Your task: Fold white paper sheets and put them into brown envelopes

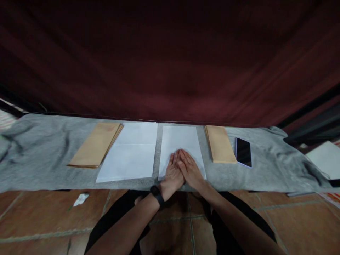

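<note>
My left hand (pixel 174 173) and my right hand (pixel 191 170) lie flat side by side, fingers stretched forward and touching each other. Both rest on a white sheet of paper (pixel 180 137) in the middle of the grey cloth. The right thumb crosses over toward the left hand. To the left lies another white sheet (pixel 130 156) with a crease across it. Beyond that is a stack of brown paper envelopes (pixel 95 145). A second, narrower brown stack (pixel 220 144) sits just right of the middle sheet. Neither hand holds anything that I can see.
A phone (pixel 243 152) with a dark screen lies right of the narrower brown stack. The grey cloth (pixel 268 163) is wrinkled at both ends. A dark red curtain (pixel 170 71) hangs behind. On the tiled floor (pixel 39 212) is a scrap of white paper (pixel 81 199).
</note>
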`<state>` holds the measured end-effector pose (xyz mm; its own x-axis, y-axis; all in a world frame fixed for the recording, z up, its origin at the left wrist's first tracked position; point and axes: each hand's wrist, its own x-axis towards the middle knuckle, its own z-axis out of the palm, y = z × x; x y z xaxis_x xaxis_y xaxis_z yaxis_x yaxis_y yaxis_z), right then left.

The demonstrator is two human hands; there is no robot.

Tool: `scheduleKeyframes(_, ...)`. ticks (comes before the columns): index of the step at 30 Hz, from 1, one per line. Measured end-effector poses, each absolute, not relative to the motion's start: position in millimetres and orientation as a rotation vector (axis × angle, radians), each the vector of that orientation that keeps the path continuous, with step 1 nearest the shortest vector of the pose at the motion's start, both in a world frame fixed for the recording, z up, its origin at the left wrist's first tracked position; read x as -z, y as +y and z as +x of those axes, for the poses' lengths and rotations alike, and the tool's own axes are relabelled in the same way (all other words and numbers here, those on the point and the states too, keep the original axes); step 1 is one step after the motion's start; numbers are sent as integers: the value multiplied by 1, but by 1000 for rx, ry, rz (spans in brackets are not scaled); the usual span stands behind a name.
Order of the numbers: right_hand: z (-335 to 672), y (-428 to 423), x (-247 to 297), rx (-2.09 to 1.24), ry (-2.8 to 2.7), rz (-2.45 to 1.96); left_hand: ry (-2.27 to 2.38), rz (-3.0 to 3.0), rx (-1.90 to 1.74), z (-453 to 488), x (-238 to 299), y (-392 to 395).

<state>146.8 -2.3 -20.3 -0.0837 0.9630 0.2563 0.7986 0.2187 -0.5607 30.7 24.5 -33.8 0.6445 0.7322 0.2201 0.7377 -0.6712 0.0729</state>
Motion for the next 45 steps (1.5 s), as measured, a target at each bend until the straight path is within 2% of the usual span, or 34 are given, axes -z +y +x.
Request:
scheduleKeyframes(5,154,-3,21,-250,-1976,-1779,-1347,-2804,337,30,29,27)
scheduleKeyframes(23,189,-26,33,177,-2115,-1869,-1685,-2686,140,-4,5,39)
scheduleKeyframes(38,203,-54,30,118,-2033,-1922,-1778,-2508,179,-14,-5,36)
scheduleKeyframes(45,194,9,-5,-180,-1875,-1798,-1610,-2726,352,32,-15,59)
